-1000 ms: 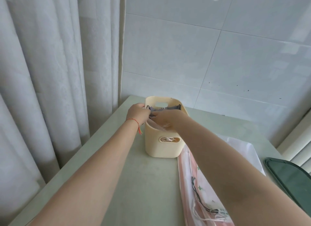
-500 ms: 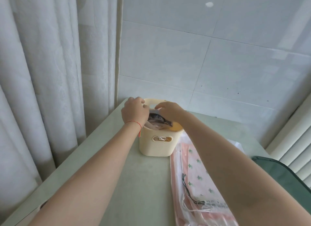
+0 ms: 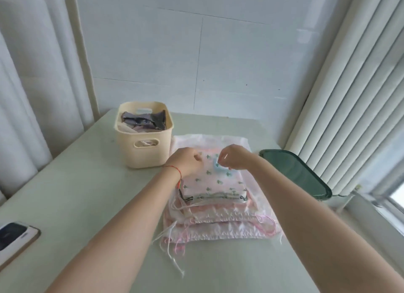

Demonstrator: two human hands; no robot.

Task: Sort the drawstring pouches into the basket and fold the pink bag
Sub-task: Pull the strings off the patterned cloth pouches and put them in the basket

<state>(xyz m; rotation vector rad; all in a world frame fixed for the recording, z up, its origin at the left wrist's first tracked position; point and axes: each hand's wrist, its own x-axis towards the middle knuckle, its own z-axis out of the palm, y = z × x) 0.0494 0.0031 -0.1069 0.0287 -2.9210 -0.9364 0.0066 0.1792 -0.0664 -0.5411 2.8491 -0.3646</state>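
Both hands have left the cream basket (image 3: 144, 148), upper left, now holding dark pouches. The left hand (image 3: 185, 162) and right hand (image 3: 235, 157) pinch the green-printed pouch (image 3: 216, 179) atop the centre stack, probably next.

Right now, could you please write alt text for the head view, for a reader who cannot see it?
Both hands, left hand and right hand, pinch the far edge of a patterned pouch topping a pile of pink drawstring bags on a pale table. A cream basket holding pouches stands left of the pile.

Soft daylight — slight blur, edges bowed.
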